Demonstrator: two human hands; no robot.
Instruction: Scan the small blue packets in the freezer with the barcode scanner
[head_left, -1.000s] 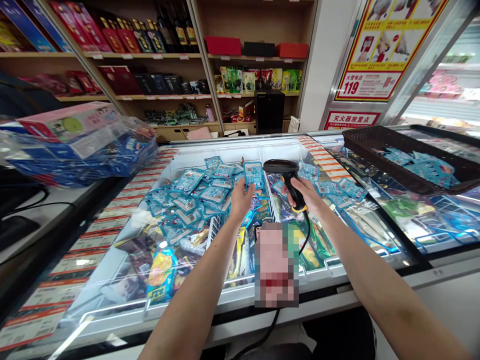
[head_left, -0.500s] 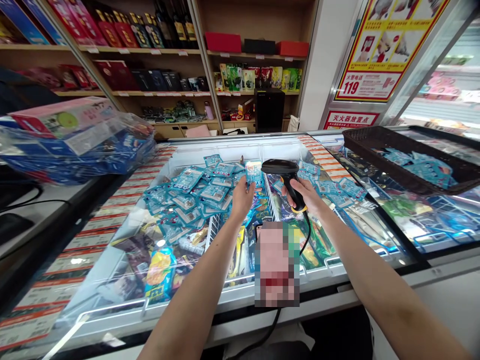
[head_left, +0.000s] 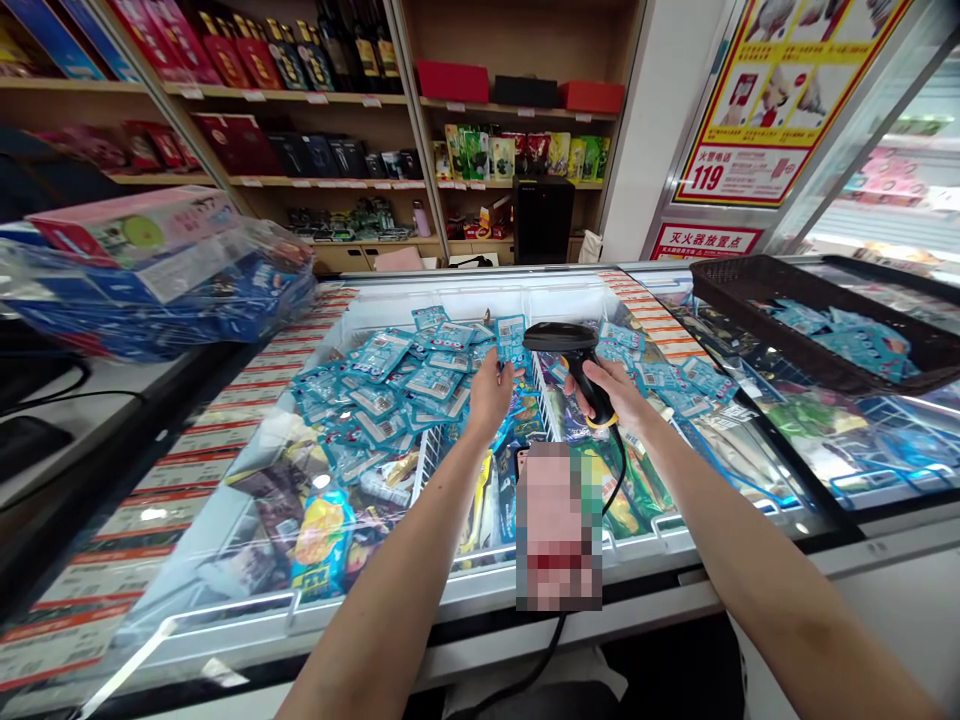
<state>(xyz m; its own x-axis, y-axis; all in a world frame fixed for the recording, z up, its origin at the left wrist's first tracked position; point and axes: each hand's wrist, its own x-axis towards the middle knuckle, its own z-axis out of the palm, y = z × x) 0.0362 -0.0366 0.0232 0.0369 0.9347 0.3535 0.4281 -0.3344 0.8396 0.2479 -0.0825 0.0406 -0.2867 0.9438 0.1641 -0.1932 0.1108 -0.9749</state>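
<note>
My right hand (head_left: 604, 390) is closed round the handle of a black barcode scanner (head_left: 562, 340), whose head points left. A cable runs down from its grip. In my left hand (head_left: 491, 390) is a small blue packet (head_left: 511, 338), held upright by its lower part just left of the scanner head. To the left, a heap of similar blue packets (head_left: 405, 380) lies on the glass top of a freezer (head_left: 247, 540). More blue packets (head_left: 682, 382) are spread to the right of my right hand. A pixelated phone-like object (head_left: 559, 530) lies in front of me.
On the right stands a brown basket (head_left: 787, 330) with blue packets inside. Plastic-wrapped boxes (head_left: 150, 270) are stacked at the left. Orange-and-white price labels (head_left: 172, 490) line the glass. Behind are shelves (head_left: 300, 185) of bottles, boxes and pouches.
The blue packet in my left hand has risen slightly and now shows more upright beside the scanner head. My right hand keeps its hold on the scanner. The view has shifted a little.
</note>
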